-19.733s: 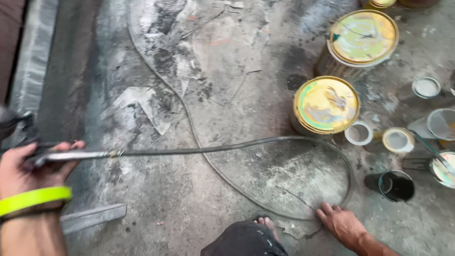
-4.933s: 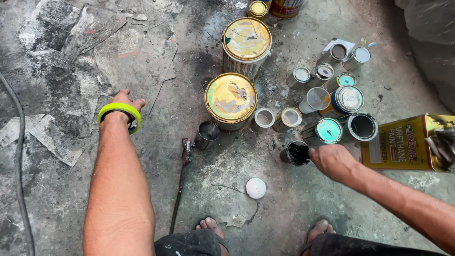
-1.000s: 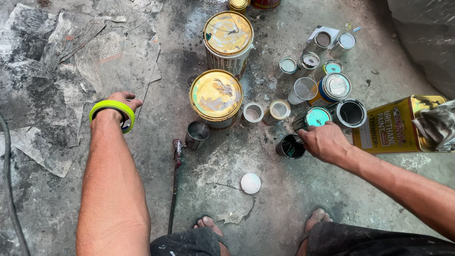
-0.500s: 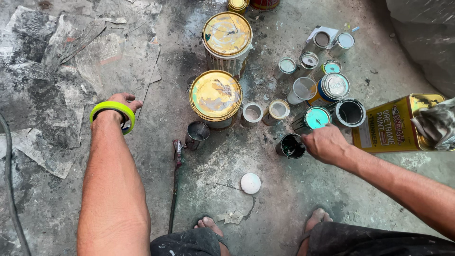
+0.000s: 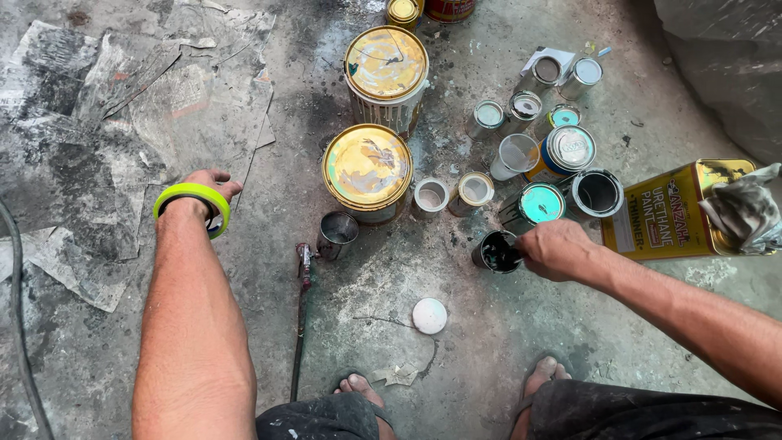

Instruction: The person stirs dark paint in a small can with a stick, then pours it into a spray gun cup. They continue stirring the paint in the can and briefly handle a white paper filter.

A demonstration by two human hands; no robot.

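Head view, near to far.

Nearest: two bare feet [image 5: 358,388] at the lower edge, squat stance. White round lid [image 5: 429,315] flat on the concrete floor [image 5: 456,358] just ahead of them, touching nothing.

Left side: left hand [image 5: 208,184] planted on the floor, spread and holding nothing, bearing weight. Yellow-green wristband [image 5: 192,200] at the wrist. Long thin tool [image 5: 302,277] with a red fitting on the floor beside that forearm, next to a small metal cup [image 5: 336,233].

Right side: right hand [image 5: 558,248] curled shut at the rim of the small dark can [image 5: 495,251], touching it. Cannot tell whether gripping the rim or a thin stirrer. Can upright, open, wet dark contents, standing just in front of the teal-lidded can [image 5: 541,204].

Judgement on handling: hold the dark can steady against the floor. Work slowly and low inside it, clear of the rim. Mind the crowding, since the teal-lidded can and the open black can [image 5: 597,193] sit close enough for a knock. Lean on the left arm for balance.

Farther: two large yellow-lidded cans [image 5: 368,165], a yellow rectangular tin [image 5: 661,213] with a rag [image 5: 745,213] on it, and crumpled newspaper [image 5: 122,98] at far left.
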